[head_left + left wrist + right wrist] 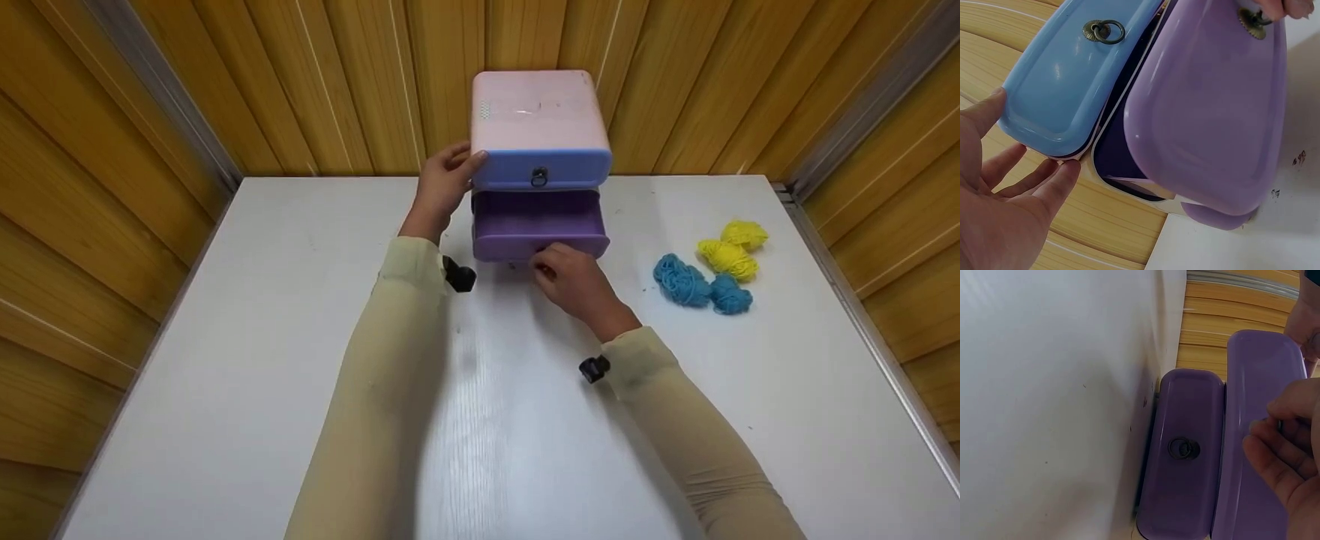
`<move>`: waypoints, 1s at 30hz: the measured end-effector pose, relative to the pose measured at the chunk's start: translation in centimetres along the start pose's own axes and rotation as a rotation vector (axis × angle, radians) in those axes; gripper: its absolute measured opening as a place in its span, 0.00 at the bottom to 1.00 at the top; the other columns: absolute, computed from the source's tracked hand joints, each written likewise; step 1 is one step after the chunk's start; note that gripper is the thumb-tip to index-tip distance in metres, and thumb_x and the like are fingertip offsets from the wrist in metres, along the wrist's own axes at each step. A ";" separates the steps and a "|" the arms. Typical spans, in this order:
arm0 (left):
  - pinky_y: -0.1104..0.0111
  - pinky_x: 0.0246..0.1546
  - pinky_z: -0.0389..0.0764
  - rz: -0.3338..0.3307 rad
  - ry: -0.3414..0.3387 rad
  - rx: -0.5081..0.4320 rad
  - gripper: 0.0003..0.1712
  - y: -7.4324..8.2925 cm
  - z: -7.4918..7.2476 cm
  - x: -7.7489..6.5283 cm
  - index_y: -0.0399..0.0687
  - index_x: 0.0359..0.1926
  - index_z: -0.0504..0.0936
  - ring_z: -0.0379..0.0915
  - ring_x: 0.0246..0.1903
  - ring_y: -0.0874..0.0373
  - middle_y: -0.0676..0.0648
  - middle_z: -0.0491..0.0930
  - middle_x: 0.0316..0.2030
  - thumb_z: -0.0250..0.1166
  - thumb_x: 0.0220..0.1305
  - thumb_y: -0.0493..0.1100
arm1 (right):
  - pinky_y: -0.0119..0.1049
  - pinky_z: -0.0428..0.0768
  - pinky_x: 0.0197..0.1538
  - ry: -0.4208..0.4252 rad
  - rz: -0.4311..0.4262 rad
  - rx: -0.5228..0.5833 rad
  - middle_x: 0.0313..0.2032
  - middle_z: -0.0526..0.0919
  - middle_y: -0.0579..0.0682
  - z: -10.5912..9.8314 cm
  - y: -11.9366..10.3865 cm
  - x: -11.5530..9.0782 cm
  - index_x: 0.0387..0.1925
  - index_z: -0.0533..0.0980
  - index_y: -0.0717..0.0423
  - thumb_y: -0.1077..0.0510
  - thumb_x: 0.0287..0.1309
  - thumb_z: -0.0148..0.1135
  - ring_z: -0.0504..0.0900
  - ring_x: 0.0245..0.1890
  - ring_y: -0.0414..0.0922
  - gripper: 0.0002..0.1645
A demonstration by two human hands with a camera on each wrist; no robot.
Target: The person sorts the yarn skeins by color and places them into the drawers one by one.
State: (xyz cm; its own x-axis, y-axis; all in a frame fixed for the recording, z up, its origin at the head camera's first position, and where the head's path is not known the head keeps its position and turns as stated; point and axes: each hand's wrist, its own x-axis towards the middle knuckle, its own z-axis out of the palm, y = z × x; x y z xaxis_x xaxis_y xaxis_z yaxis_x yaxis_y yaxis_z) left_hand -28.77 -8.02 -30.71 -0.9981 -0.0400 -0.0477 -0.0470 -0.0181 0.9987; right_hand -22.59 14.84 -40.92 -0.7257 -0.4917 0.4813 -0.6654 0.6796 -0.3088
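Head view, rounded pink cabinet (540, 129), blue drawer (576, 169), open purple drawer (501, 249)

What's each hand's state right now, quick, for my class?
Left hand: open, thumb touching the blue drawer.
Right hand: closed, pinching the ring pull of the open purple drawer.

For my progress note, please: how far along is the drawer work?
Done: the middle drawer is open. In hand: the right hand pinches its pull; the left hand holds the cabinet. Possibly left: stowing the yarn lying on the table and shutting the drawer.
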 end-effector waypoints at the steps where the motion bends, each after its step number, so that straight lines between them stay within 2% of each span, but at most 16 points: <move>1: 0.64 0.59 0.76 0.001 0.004 0.001 0.32 -0.3 0.0 0.3 0.49 0.67 0.70 0.73 0.59 0.56 0.44 0.73 0.63 0.66 0.64 0.50 | 0.39 0.82 0.42 0.001 -0.003 0.002 0.34 0.83 0.52 0.0 0.0 0.0 0.38 0.82 0.58 0.63 0.58 0.63 0.82 0.35 0.45 0.06; 5: 0.66 0.58 0.76 0.016 0.020 0.010 0.33 -1.4 -0.1 1.2 0.52 0.66 0.71 0.74 0.59 0.58 0.46 0.72 0.63 0.67 0.62 0.54 | 0.38 0.82 0.40 0.011 -0.016 0.010 0.34 0.83 0.52 0.0 0.0 -0.1 0.38 0.83 0.58 0.63 0.58 0.63 0.81 0.34 0.45 0.06; 9: 0.66 0.58 0.76 0.028 0.030 0.015 0.33 -1.7 -0.1 1.5 0.53 0.66 0.71 0.74 0.59 0.58 0.46 0.72 0.63 0.67 0.61 0.55 | 0.38 0.81 0.39 0.022 -0.030 0.006 0.35 0.83 0.52 0.1 0.0 -0.2 0.38 0.83 0.58 0.64 0.58 0.64 0.81 0.34 0.45 0.06; 19: 0.67 0.58 0.76 0.017 0.016 0.003 0.34 -1.6 0.0 1.4 0.52 0.67 0.69 0.73 0.60 0.57 0.45 0.71 0.64 0.66 0.62 0.54 | 0.37 0.81 0.39 0.035 -0.058 0.010 0.35 0.83 0.51 0.3 0.4 -0.6 0.36 0.82 0.57 0.64 0.58 0.65 0.81 0.34 0.44 0.04; 30: 0.66 0.58 0.76 0.022 0.028 0.003 0.33 -1.6 0.1 1.3 0.52 0.66 0.71 0.74 0.59 0.57 0.45 0.72 0.63 0.66 0.62 0.54 | 0.37 0.81 0.40 0.011 -0.021 0.027 0.35 0.83 0.51 0.0 0.7 -1.1 0.37 0.82 0.56 0.62 0.59 0.64 0.81 0.34 0.43 0.04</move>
State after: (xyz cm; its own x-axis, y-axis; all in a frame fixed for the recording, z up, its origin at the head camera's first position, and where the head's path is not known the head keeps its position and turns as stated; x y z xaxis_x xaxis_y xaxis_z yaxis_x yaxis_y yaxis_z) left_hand -29.97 -7.93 -32.37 -0.9974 -0.0679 -0.0262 -0.0252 -0.0143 0.9996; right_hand -22.28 15.87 -41.65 -0.7097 -0.4997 0.4966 -0.6850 0.6540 -0.3209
